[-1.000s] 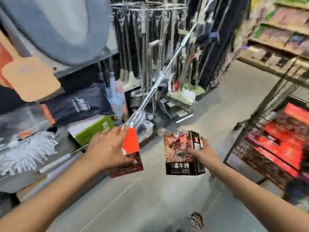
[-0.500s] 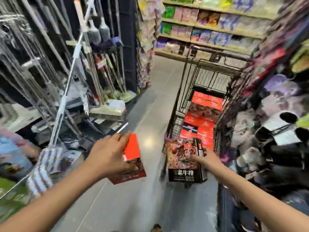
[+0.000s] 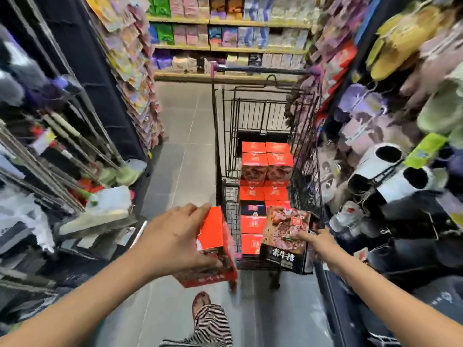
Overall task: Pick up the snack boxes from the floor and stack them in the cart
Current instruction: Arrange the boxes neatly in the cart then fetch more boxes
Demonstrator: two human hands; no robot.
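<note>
Turning has brought the cart square ahead of me. My left hand grips a red box and my right hand a dark box, both at its near end. A stack already fills much of it; I judge these two are still to go in.

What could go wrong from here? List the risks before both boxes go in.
1. The left box hangs by the cart's near left corner; it could knock the wire going in.
2. The right hand pinches the right box by one edge; it might twist loose.
3. The stack inside is uneven, so a new box may tip.
</note>
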